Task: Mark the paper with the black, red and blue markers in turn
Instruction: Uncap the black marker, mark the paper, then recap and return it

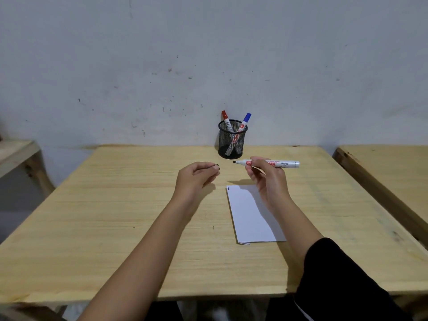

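My right hand was closed around the black marker, held level above the bench with its bare tip pointing left. My left hand was pinched shut on a small dark item at the fingertips — I judged it to be the marker's cap, though it was too small to confirm. The two hands were apart, tip and cap facing each other across a gap.

The paper lay flat on the bench just below my right hand, and carried one short dark mark at its top left corner. On that evidence I judged the black step to be in hand or just finished. The next move would call for bringing cap and tip together squarely, returning the marker to the mesh holder, and taking the red one.

Count: three markers — one black in hand, one red marker and one blue marker standing capped in the holder; one holder; one sheet of paper; one mark visible.
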